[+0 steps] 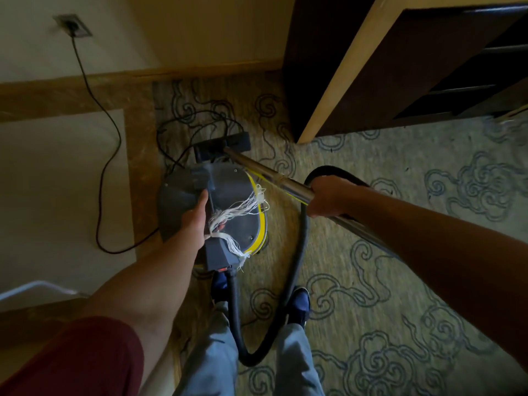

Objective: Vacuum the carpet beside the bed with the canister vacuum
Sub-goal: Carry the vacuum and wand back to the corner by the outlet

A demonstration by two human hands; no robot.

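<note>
Patterned carpet, dim room — left hand gripping canister vacuum handle at 9 o'clock, right hand holding wand; power cord at 10 o'clock risking snagging floor head.

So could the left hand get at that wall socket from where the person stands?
Probably not. The left hand is down on the vacuum, and the socket sits well beyond it up the wall; only the cord bridges that gap. The person would likely have to step closer.

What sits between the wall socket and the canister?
In the head view, only the black power cord runs from the wall socket across the pale floor toward the canister.
</note>
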